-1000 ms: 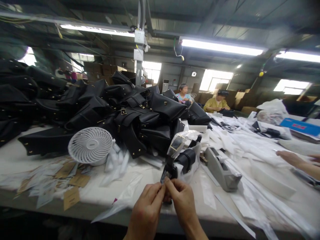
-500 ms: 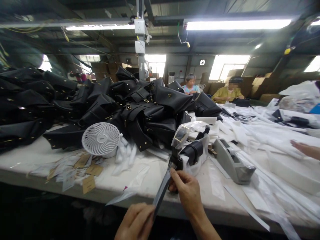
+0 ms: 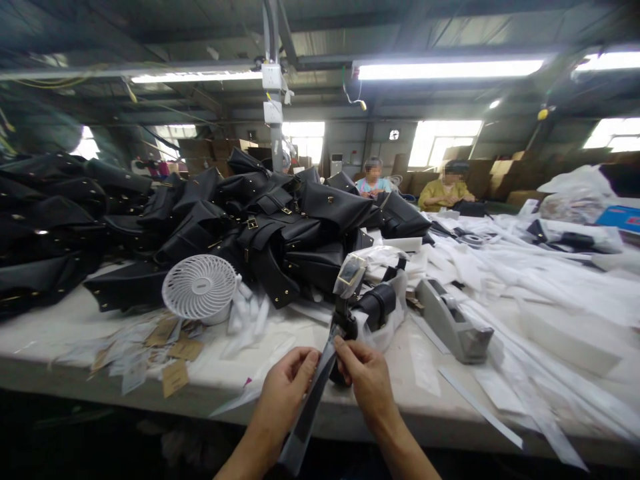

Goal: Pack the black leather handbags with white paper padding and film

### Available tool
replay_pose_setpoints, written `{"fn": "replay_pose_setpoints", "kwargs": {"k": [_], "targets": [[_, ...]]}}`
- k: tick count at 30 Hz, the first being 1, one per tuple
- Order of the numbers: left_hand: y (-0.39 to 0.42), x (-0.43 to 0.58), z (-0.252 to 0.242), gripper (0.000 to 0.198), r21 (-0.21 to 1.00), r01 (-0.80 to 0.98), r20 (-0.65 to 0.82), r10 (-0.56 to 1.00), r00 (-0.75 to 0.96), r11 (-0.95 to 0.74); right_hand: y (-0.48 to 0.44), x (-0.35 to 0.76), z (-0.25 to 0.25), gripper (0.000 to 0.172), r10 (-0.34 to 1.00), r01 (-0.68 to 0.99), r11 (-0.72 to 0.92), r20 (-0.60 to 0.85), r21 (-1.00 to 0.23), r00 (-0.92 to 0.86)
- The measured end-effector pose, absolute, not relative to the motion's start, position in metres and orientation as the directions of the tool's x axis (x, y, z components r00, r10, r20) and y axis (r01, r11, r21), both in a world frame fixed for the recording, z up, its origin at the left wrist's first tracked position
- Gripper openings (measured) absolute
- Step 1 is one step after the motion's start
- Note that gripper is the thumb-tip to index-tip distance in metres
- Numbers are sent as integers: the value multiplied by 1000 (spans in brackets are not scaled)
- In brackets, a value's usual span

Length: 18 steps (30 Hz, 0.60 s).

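A black strap (image 3: 306,417) in clear plastic film slants down from the table edge toward me. My right hand (image 3: 369,379) is closed, its thumb and fingers pinching the strap's upper part. Beside the strap's left edge, my left hand (image 3: 289,381) is closed with the thumb against the curled fingers, gripping the strap; the fingertips are partly hidden. Above the hands stands a gold buckle (image 3: 350,271) wrapped in clear plastic. Just behind it a black leather piece (image 3: 376,303), looped with a band, lies in white wrapping.
Black bags (image 3: 300,227) are heaped behind and left. A white fan (image 3: 200,285) stands by paper tags (image 3: 175,377). To the right are a grey tape dispenser (image 3: 453,323) and white foam sheets (image 3: 565,333). Two people (image 3: 445,190) sit at the back.
My left hand has moved up along the strap, closer to my right hand, exposing the strap's lower end. The right hand keeps its pinch. Another person's hand at the right has left view.
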<state>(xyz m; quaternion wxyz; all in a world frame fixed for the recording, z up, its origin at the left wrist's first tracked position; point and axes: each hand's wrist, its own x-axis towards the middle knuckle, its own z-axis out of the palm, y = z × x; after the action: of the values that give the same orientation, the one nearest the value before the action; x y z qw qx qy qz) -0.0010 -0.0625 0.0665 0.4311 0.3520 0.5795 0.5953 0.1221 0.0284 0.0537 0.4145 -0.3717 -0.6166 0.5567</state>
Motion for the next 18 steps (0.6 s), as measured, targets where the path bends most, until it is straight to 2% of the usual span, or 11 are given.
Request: {"fn": "replay_pose_setpoints", "kwargs": {"k": [2, 6, 10, 14, 16, 18], "targets": [[-48, 3, 71, 41, 981, -175, -130, 944, -304, 79, 29, 125, 53, 53, 916, -9, 133, 126, -991, -381], [-44, 12, 73, 40, 967, -228, -176, 951, -254, 118, 31, 131, 53, 51, 909, 17, 187, 167, -982, -381], [-47, 15, 71, 37, 963, -233, -196, 943, -267, 134, 33, 134, 55, 51, 892, 21, 176, 151, -984, -426], [-43, 16, 68, 34, 976, -197, -147, 944, -295, 90, 33, 144, 61, 50, 850, 37, 143, 103, -989, -516], [-41, 16, 65, 34, 982, -172, -132, 943, -306, 82, 37, 163, 63, 47, 862, 70, 190, 133, -979, -489], [-40, 17, 61, 37, 983, -153, -146, 935, -325, 100, 47, 193, 62, 42, 904, 144, 285, 215, -948, -370]]}}
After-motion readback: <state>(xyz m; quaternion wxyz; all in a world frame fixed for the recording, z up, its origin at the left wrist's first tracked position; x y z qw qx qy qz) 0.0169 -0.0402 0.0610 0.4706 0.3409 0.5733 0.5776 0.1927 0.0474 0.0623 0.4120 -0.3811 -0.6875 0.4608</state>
